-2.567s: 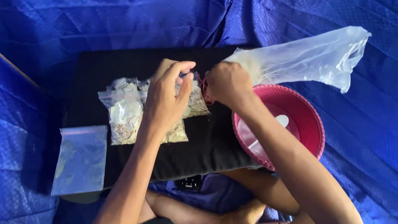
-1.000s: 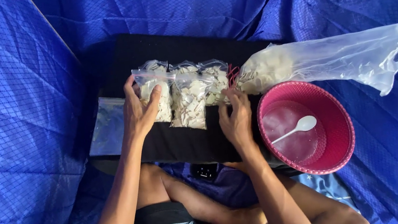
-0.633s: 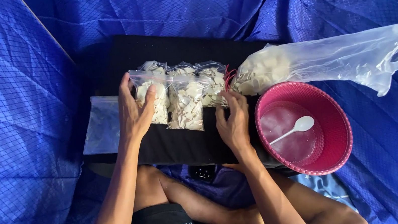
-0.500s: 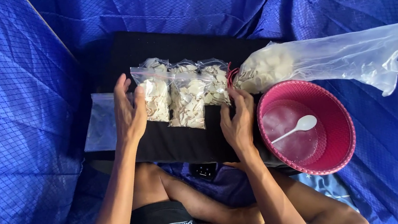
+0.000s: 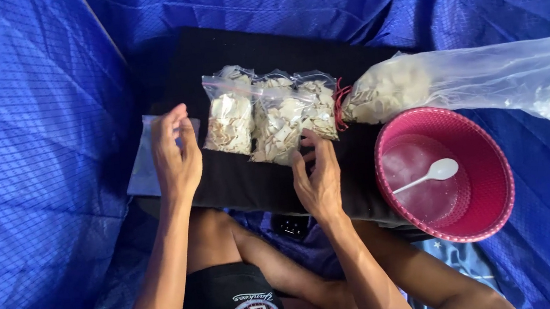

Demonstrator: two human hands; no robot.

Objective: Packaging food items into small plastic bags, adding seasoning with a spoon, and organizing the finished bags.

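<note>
In the head view, three small clear bags (image 5: 270,114) filled with pale, flaky chips lie side by side on a black board (image 5: 250,178) that rests over the person's lap. The bags sit near the board's middle, closer to its far edge than its near one, and they overlap a little at their sides.

The left hand (image 5: 176,156) hovers at the left edge of the board, just beside the leftmost bag but apart from it. Its grip is loose and open, fingers curled slightly, holding nothing. Under and behind this hand, a flat empty clear bag (image 5: 145,167) lies off the board's left edge on the blue tarp (image 5: 32,170).

The right hand (image 5: 316,174) is spread over the board near its near edge, just below the middle and right bags. Its fingertips (image 5: 306,138) reach the lower edge of the bags; whether they truly touch is hard to tell. Its grip is open too, with nothing in it.

At the right edge of the board lies a large clear bag (image 5: 462,82), its closed end packed with the same pale chips, the rest stretching limp onto the tarp. A red band (image 5: 338,101) shows where it meets the small bags. Near the board's near right corner sits a pink basket (image 5: 491,149) with a white plastic spoon (image 5: 431,174) inside.
</note>
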